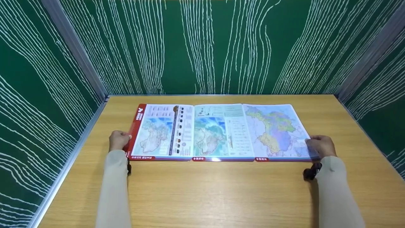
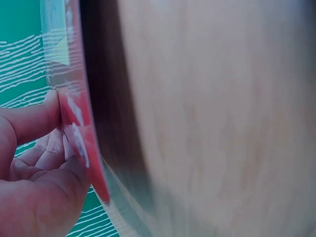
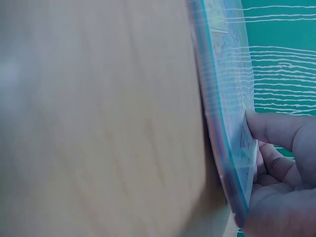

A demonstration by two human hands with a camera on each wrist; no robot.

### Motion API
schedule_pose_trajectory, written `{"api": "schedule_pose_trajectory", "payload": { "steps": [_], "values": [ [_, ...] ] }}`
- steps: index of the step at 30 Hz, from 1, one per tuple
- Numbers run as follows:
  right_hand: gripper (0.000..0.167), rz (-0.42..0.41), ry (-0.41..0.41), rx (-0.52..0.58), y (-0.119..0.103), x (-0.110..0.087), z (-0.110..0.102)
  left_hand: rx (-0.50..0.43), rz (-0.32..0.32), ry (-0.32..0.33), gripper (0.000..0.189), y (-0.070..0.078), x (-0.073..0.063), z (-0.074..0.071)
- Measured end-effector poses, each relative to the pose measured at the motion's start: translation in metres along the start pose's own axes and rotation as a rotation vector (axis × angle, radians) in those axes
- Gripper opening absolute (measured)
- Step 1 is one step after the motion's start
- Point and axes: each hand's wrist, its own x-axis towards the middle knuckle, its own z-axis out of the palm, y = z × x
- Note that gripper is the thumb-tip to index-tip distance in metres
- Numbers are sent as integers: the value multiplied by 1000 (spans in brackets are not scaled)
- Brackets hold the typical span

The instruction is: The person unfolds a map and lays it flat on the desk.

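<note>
A glossy folding map (image 1: 218,139) lies unfolded in three panels across the wooden table, with a red strip along its left end and map drawings on each panel. At that red end, my left hand (image 1: 119,140) pinches the edge between thumb and fingers; the left wrist view shows the same hand (image 2: 39,158) with the red edge (image 2: 81,128) tilted in its grip. My right hand (image 1: 322,145) pinches the right panel's outer edge near its front corner. In the right wrist view the thumb of that hand (image 3: 281,163) lies on the map's (image 3: 232,123) printed face.
The wooden table (image 1: 215,196) extends in front of the map and to both sides. Green panels (image 1: 218,47) with white wavy lines stand behind it and at left and right. Small black devices (image 1: 311,172) sit at both wrists.
</note>
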Motion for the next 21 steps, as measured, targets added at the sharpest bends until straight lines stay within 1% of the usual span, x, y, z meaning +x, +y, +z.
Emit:
{"api": "schedule_pose_trajectory", "payload": {
  "steps": [7, 10, 13, 14, 18, 21],
  "values": [
    [63, 1, -14, -1, 0, 0, -3, -1, 22, 3, 42, -1, -1, 1],
    [61, -62, -6, -32, 2, 0, -4, 32, 86, 35, 39, -2, -2, 1],
    [58, -116, 9, -63, 3, 0, -4, 50, 112, 54, 36, -2, -3, 1],
    [57, -127, 14, -70, 3, 0, -4, 51, 112, 55, 36, -2, -3, 1],
    [58, -65, 10, -36, 3, 1, -4, -3, 22, 5, 38, -2, -2, 0],
    [58, -29, 10, -21, 2, 4, -4, -29, -10, -15, 39, -3, 0, 0]
  ]
}}
